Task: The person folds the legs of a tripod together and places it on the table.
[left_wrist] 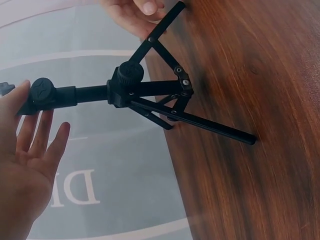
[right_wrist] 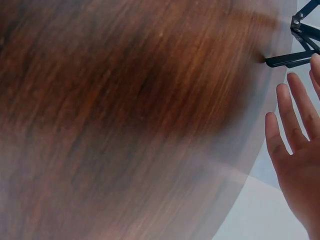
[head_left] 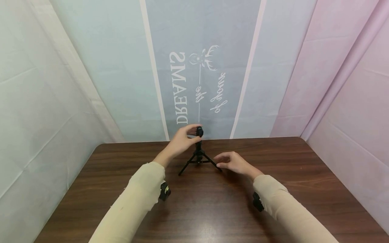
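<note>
A small black tripod stood upright at the table's twelve o'clock, near its far edge. Its front legs spread toward four o'clock and between seven and eight, presumably to give the slim post a steady base.

From ten o'clock the left hand held the tripod near its top, its grip clamped on the upper post beside the round knob. Holding it so high probably steadied the post while leaving the legs free.

Between three and four o'clock the right hand was low beside the right leg, its grip apart and its fingers fairly straight; whether it touched the leg could not be told. That low position seemed suited to reaching the leg rather than the post.

Farther out, pale sleeves ran back toward five and seven o'clock across the brown wooden table. Past the table's edge at twelve hung a printed cloth with mirrored lettering, likely serving as a backdrop.
</note>
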### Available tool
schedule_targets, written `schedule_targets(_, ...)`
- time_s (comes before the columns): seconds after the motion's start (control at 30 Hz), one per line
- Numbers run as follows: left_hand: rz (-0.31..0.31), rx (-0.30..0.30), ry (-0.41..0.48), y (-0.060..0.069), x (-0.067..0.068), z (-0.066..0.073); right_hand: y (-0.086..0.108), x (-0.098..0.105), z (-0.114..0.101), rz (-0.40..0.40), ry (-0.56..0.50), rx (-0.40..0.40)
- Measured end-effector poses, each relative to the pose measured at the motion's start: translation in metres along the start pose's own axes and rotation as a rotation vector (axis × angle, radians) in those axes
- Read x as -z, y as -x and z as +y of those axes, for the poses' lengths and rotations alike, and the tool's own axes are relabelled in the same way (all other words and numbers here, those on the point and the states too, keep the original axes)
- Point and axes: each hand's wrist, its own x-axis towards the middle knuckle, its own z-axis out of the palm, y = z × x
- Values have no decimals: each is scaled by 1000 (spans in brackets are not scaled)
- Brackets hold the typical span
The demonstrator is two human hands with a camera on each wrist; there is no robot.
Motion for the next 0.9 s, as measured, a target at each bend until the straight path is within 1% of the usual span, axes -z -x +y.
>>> schedule_targets(0.27,8,19,16,-3,-4,-2,-3,-4,-1,-46,-1,-53)
schedule_targets(0.63,7,13,19,-4,-6,-4,-9,-10,7,-62,17,0)
schedule_targets(0.9,15,-7,24,-1,-10,-4,-9,-10,8,-73,31,-14)
